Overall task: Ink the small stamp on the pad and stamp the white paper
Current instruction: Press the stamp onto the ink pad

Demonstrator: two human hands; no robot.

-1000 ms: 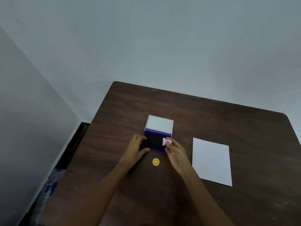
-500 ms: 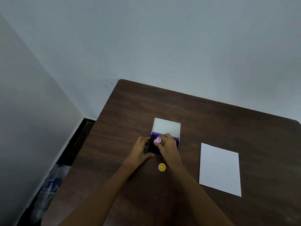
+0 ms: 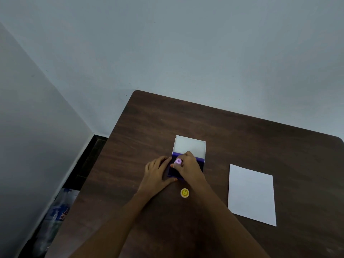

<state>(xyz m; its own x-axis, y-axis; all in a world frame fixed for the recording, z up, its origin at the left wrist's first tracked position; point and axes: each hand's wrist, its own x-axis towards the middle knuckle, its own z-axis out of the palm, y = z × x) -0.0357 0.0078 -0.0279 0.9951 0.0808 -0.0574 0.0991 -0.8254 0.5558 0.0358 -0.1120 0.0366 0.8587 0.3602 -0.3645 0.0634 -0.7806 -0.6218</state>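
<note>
A purple ink pad (image 3: 172,172) lies open mid-table, its white lid (image 3: 189,147) folded back behind it. My right hand (image 3: 189,168) grips the small pink stamp (image 3: 178,161) upright and holds it down on the dark pad surface. My left hand (image 3: 157,173) rests flat against the pad's left edge, fingers on its side. The white paper (image 3: 252,194) lies blank on the table to the right, well apart from both hands.
A small yellow round cap with a face (image 3: 184,193) sits on the dark wooden table (image 3: 242,138) just in front of the pad, between my forearms. Pale walls stand behind and left. Plastic bottles (image 3: 55,215) lie on the floor at left.
My right hand moved the pink stamp from the pad's right edge onto the middle of the pad. The left hand kept its place at the pad's left side.
</note>
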